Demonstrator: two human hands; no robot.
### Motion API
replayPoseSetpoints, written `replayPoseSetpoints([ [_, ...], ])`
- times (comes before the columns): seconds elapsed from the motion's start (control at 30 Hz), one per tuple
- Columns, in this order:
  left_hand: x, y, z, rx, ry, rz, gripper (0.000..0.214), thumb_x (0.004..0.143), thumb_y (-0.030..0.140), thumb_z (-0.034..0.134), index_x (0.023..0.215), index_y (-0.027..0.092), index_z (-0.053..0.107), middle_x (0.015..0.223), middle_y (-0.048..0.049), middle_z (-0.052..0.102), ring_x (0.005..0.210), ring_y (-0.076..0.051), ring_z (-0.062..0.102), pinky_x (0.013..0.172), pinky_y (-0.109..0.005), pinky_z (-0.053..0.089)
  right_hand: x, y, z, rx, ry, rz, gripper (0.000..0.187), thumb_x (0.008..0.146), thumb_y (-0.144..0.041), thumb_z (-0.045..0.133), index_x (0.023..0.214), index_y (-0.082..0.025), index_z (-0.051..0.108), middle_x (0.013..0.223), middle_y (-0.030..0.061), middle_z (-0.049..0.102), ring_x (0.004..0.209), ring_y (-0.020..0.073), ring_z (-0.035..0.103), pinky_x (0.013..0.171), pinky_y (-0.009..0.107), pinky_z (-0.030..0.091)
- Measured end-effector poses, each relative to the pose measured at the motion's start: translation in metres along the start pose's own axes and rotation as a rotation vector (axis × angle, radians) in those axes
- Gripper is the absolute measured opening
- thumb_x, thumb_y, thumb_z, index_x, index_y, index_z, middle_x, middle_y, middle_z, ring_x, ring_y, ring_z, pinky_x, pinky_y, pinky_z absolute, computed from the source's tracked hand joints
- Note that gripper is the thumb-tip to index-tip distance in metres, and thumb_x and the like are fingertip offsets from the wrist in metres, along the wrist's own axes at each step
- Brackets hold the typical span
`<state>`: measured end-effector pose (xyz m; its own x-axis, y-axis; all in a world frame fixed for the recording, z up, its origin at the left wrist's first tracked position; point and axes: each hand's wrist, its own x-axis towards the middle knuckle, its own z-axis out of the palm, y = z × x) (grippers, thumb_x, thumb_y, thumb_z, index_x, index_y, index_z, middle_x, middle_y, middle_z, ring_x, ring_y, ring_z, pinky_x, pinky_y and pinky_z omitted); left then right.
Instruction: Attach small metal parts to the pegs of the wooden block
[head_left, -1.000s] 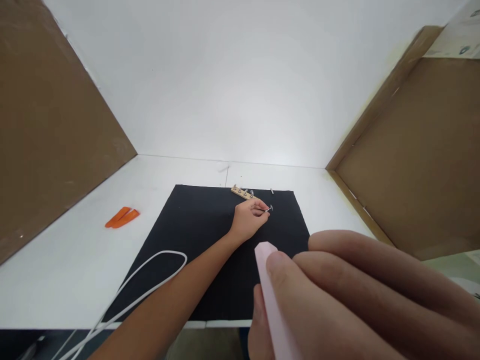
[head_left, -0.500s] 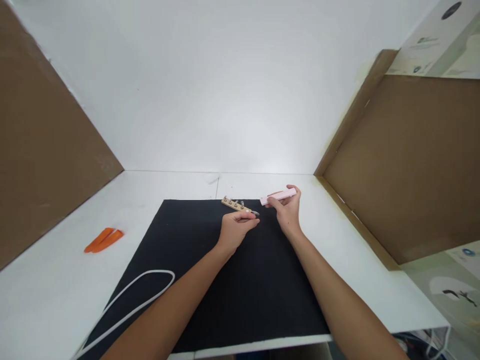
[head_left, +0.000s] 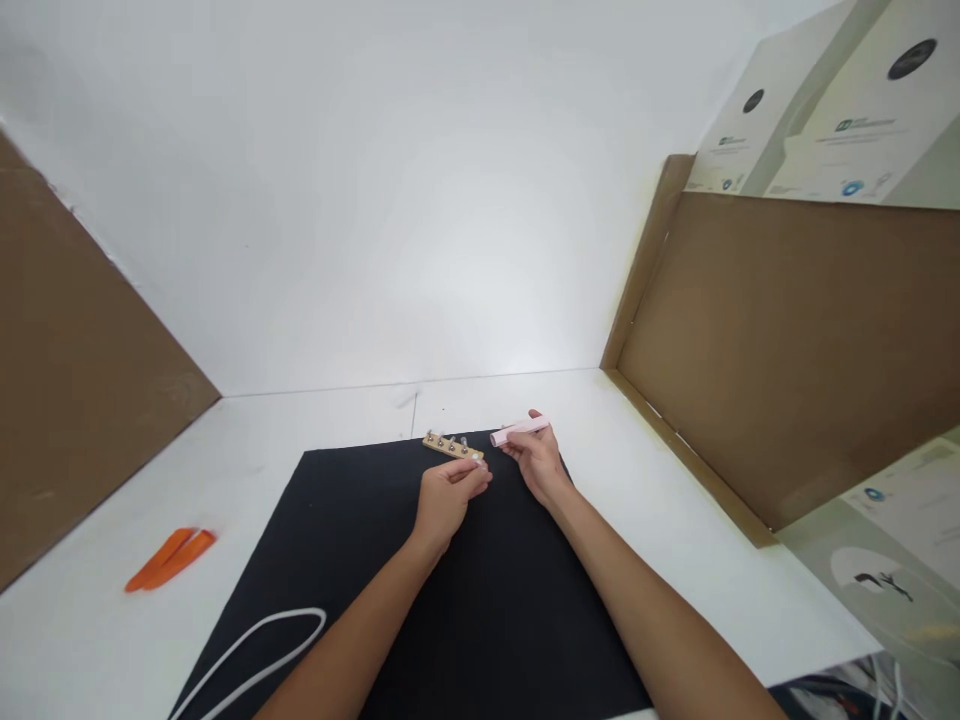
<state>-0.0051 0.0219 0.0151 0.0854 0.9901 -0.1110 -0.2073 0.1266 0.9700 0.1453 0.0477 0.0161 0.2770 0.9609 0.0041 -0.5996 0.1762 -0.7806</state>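
My left hand (head_left: pixel 448 495) is closed in a pinch at the back of the black mat, around a small shiny, whitish piece (head_left: pixel 478 461) too small to name. Just beyond those fingertips lies a narrow light-wood strip (head_left: pixel 453 447) carrying several small metal fittings with clear tips. Whether the left fingers touch the strip, I cannot tell. To the right, my right hand (head_left: pixel 537 462) grips a slim pale pink bar (head_left: pixel 520 431) between thumb and fingers, raised and slightly tilted. Its left end points toward the wooden strip.
A black mat (head_left: pixel 360 530) covers the middle of the white table (head_left: pixel 262 460). Two orange strips (head_left: pixel 171 560) lie at the left, and a white cable loop (head_left: pixel 281 613) crosses the mat's front left corner. Brown boards (head_left: pixel 780 340) stand on both sides, with a white wall (head_left: pixel 405 200) behind.
The camera view has tilted and shifted, so everything sits lower and more to the left. Both hands keep their hold, and the pink bar is now nearer the left hand.
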Motion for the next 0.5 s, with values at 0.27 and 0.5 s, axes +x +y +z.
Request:
replayPoseSetpoints([
  [0.27,0.0017,-0.0005,-0.0009,0.091,-0.037,0.031,0.032,0.06,0.032,0.083,0.08,0.012,0.068,0.065,-0.0032,0.072,0.06,-0.015,0.069,0.056,-0.022,0.054,0.0019,0.0031,-0.0021,0.01,-0.008,0.068,0.074,0.058,-0.013,0.075,0.119,-0.025,0.035,0.074,-0.0069,0.066,0.065,0.0166,0.068,0.059,0.028,0.054],
  [0.5,0.0031,0.0007,-0.0031,0.186,0.0,0.108,0.028,0.065,0.034,0.078,0.079,0.013,0.068,0.062,-0.0019,0.07,0.056,-0.014,0.067,0.053,-0.021,0.052,0.0032,0.0041,-0.0023,-0.077,-0.018,0.117,0.058,0.058,-0.013,0.071,0.111,-0.017,0.049,0.069,-0.004,0.065,0.055,0.0109,0.06,0.052,0.02,0.045],
])
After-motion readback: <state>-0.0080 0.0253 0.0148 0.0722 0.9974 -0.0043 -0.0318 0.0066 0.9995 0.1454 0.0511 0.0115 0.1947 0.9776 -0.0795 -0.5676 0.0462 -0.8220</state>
